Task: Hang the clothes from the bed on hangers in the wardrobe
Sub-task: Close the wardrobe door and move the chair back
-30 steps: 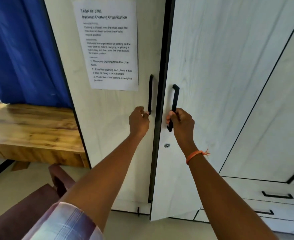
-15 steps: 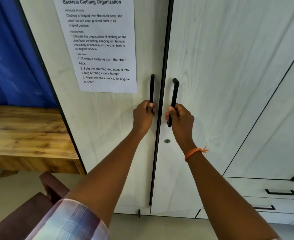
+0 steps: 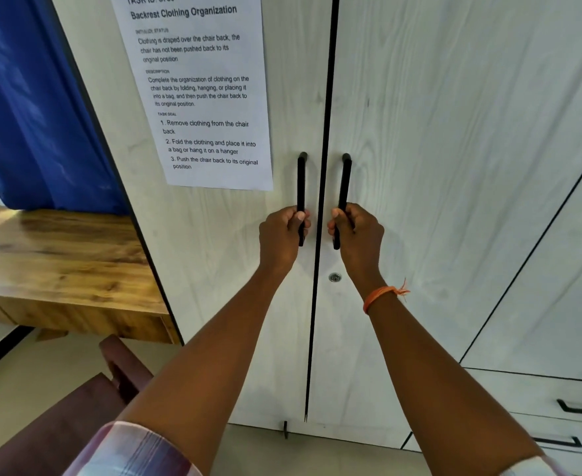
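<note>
A pale wood-grain wardrobe fills the view, its left door [image 3: 220, 269] and right door [image 3: 437, 166] both closed with only a thin dark gap between them. My left hand [image 3: 281, 235] grips the lower part of the black left handle [image 3: 301, 180]. My right hand [image 3: 360, 233], with an orange thread on the wrist, grips the lower part of the black right handle [image 3: 345, 176]. No clothes, hangers or bed are in view.
A printed task sheet [image 3: 196, 91] is stuck to the left door. A small lock [image 3: 334, 277] sits below my right hand. Left of the wardrobe are a wooden desk [image 3: 59, 262], a blue curtain [image 3: 32, 108] and a dark red chair [image 3: 76, 417]. Drawers [image 3: 557, 407] lie at lower right.
The right door, slightly ajar a second ago, has swung shut. My left hand has closed around the left handle. The view has moved closer to the doors.
</note>
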`<state>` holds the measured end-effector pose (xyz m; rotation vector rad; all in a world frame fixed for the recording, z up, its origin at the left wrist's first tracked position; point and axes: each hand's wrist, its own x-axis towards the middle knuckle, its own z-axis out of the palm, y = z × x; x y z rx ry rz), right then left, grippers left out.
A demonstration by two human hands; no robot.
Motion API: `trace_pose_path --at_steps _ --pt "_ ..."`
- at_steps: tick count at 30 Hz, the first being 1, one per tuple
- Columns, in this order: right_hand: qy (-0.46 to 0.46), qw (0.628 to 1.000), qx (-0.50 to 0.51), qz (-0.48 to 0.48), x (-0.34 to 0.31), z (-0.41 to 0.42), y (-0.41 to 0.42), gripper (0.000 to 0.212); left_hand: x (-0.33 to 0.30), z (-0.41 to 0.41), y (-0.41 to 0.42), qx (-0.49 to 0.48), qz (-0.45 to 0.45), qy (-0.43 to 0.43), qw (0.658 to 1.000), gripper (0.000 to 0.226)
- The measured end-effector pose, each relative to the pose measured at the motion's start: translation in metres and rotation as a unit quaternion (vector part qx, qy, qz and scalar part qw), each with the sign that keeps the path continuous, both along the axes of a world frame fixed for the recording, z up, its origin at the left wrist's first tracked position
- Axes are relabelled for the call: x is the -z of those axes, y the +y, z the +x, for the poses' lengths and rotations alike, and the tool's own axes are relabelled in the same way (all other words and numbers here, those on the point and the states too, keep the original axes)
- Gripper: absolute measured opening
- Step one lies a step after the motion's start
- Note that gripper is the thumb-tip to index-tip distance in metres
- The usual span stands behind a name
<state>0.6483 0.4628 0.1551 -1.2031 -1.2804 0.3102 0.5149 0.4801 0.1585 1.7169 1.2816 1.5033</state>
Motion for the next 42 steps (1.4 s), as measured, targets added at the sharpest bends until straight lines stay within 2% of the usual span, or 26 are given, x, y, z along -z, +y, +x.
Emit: trace_pose_path --at_steps 5,19,21,24,25,27,28,31,33,36,39,42 --pt "-0.002 1.0 -0.007 -0.006 -0.004 0.003 0.014 0.019 -0.001 0.002 0.017 -0.01 -0.001 0.025 1.0 0.025" --pt "0.025 0.999 -0.018 -0.01 -0.001 0.006 0.03 0.021 0.002 0.003 0.03 0.004 0.005 0.016 1.0 0.025" --pt "0.028 0.999 -0.017 -0.016 -0.002 0.005 0.028 0.024 0.001 0.002 0.031 -0.009 0.009 0.033 0.999 0.029" --pt "0.035 0.999 0.007 -0.034 0.001 0.002 0.025 0.035 0.003 0.006 0.023 -0.038 0.0 0.061 0.997 0.021" --pt "0.031 0.999 0.021 -0.036 0.005 -0.002 0.024 0.034 0.006 0.007 0.017 -0.05 -0.005 0.066 0.997 0.021" --pt "0.005 0.996 0.071 -0.054 0.017 -0.014 0.019 0.015 0.017 0.001 0.003 -0.068 -0.039 0.064 0.995 0.027" --pt "0.003 0.993 0.094 -0.073 0.025 -0.022 0.014 0.017 0.025 -0.004 -0.006 -0.073 -0.057 0.06 0.994 0.03" --pt "0.048 0.986 0.073 -0.143 0.061 -0.05 -0.01 0.061 0.054 -0.031 -0.038 -0.099 -0.107 0.07 0.987 0.028" --pt "0.059 0.976 0.041 -0.205 0.091 -0.07 -0.029 0.069 0.077 -0.062 -0.065 -0.135 -0.129 0.086 0.979 0.027" --pt "0.075 0.949 -0.019 -0.305 0.132 -0.098 -0.052 0.06 0.11 -0.121 -0.112 -0.208 -0.219 0.076 0.95 0.029" --pt "0.056 0.915 -0.108 -0.386 0.158 -0.135 -0.077 0.048 0.133 -0.177 -0.167 -0.305 -0.285 0.084 0.905 0.025" --pt "0.003 0.888 -0.202 -0.413 0.169 -0.183 -0.105 0.041 0.151 -0.224 -0.225 -0.401 -0.32 0.07 0.856 0.025"
